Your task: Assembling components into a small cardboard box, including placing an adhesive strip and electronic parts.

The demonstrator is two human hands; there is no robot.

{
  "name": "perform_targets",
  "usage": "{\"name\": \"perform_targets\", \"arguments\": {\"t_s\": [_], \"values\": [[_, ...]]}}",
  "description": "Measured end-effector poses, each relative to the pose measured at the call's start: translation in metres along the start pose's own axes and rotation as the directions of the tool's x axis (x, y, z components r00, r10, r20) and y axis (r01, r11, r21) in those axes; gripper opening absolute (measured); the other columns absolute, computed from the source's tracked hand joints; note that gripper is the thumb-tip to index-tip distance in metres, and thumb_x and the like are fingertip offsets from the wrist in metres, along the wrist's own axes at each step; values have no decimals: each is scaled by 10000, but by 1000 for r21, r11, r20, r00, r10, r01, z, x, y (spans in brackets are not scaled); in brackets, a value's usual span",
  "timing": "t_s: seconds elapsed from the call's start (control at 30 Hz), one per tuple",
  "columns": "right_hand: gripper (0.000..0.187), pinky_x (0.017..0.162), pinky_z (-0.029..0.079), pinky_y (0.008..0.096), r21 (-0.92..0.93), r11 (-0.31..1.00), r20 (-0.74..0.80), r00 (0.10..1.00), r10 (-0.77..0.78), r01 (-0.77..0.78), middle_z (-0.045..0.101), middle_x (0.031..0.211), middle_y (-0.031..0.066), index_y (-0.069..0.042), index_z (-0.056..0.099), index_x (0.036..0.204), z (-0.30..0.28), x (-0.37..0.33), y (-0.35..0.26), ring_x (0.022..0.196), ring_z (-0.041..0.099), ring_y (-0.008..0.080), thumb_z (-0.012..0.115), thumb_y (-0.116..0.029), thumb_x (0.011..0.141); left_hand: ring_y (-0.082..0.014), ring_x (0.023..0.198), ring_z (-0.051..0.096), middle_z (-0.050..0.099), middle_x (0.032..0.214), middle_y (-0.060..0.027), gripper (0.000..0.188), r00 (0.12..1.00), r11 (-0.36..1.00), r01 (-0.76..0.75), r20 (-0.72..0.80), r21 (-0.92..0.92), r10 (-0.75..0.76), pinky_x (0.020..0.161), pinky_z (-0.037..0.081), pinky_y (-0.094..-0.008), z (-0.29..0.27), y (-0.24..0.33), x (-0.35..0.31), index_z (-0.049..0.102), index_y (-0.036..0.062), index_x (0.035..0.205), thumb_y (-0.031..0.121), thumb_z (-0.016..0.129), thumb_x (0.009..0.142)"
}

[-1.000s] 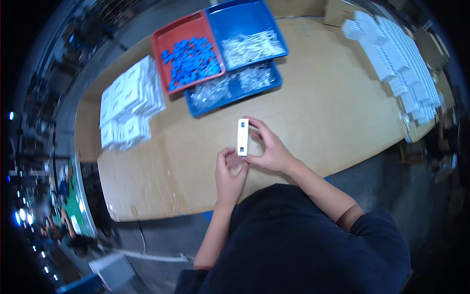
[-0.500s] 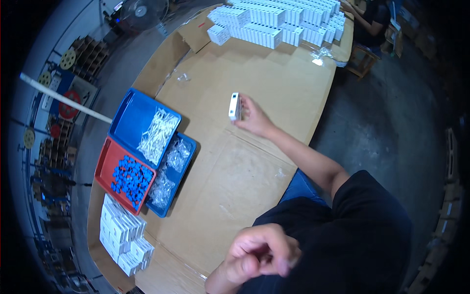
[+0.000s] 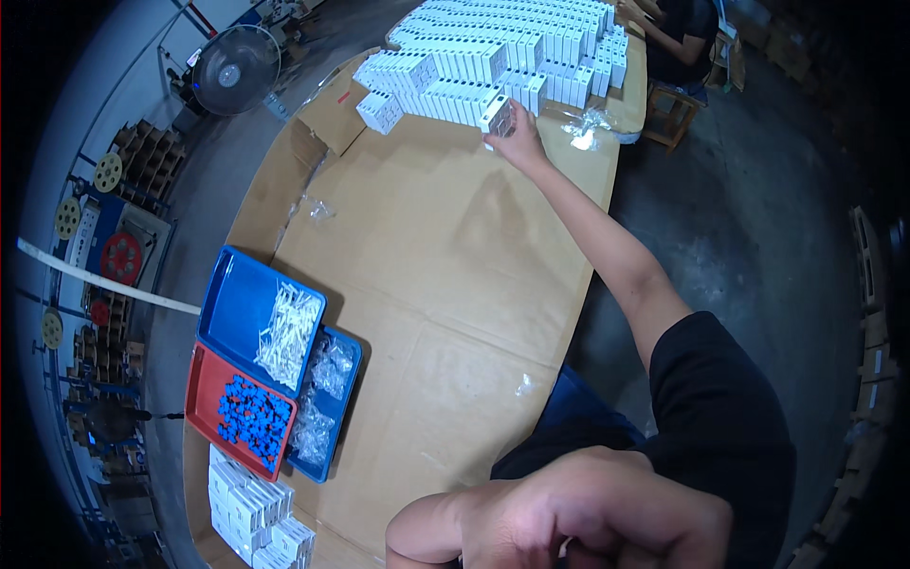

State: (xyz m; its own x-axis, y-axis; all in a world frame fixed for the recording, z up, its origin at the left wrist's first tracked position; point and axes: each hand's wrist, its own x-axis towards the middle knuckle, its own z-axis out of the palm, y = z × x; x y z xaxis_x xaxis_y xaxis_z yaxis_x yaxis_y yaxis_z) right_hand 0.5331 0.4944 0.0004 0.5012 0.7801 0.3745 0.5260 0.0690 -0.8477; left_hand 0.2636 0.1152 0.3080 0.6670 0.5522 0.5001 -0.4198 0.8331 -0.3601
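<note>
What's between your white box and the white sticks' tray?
In the head view, brown tabletop lies between the white box in the right hand and that tray.

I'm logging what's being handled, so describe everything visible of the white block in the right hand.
The white block is a slim box, apparently plastic, with dark openings on its narrow upper face. It is held roughly upright by the right hand, from its right side, at the near front of the rows of similar blocks. Contact with them or the tabletop is unclear.
</note>
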Motion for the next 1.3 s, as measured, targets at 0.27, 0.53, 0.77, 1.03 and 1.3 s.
{"name": "perform_targets", "arguments": {"t_s": [0.27, 0.53, 0.77, 1.03, 1.3], "values": [[1083, 1081, 478, 412, -138, 988, -178, 980, -92, 68, 510, 1417, 202, -3, 394, 1540, -14, 92, 26, 1276, 566, 316, 938, -425, 704, -81, 484, 423, 551, 697, -15, 484, 967, 900, 175, 101, 398, -233, 442, 287, -268, -27, 68, 25, 551, -42, 1032, 380, 769, 936], [1028, 1089, 478, 427, -63, 998, -214, 976, -27, 13, 569, 1412, 232, 35, 426, 1448, -11, 149, 51, 1294, 584, 363, 941, -420, 683, -92, 674, 373, 445, 790, 3, 337, 878, 617, 241, -439, 749, 191, 612, 297, -262, -75, 129, -43, 454, 85, 1004, 264, 734, 948], [799, 1029, 502, 441, -141, 988, -265, 959, -99, 63, 610, 1310, 224, -2, 537, 1341, 10, 170, 66, 1213, 612, 376, 930, -342, 734, -55, 787, 501, 549, 871, 27, 134, 313, -141, 685, -114, 714, 943, 717, 431, -222, -168, 157, -241, 577, 31, 1055, 62, 687, 985], [501, 907, 543, 429, -184, 966, -316, 920, -233, 182, 675, 1074, 169, -6, 657, 1094, 38, 174, 69, 1025, 669, 329, 922, -262, 756, -221, 993, 569, 555, 1111, -130, 242, 388, -508, 811, 384, 291, 838, 889, 508, -351, -172, 141, -347, 536, -10, 1162, -8, 609, 931], [474, 939, 523, 450, -199, 968, -307, 928, -212, 155, 667, 1099, 166, -16, 641, 1093, 32, 166, 69, 1074, 648, 360, 902, -253, 775, -307, 1106, 526, 564, 1142, -160, 314, 460, -557, 817, 412, 150, 786, 972, 458, -431, -164, 140, -322, 546, 2, 1158, -2, 652, 862]]}}
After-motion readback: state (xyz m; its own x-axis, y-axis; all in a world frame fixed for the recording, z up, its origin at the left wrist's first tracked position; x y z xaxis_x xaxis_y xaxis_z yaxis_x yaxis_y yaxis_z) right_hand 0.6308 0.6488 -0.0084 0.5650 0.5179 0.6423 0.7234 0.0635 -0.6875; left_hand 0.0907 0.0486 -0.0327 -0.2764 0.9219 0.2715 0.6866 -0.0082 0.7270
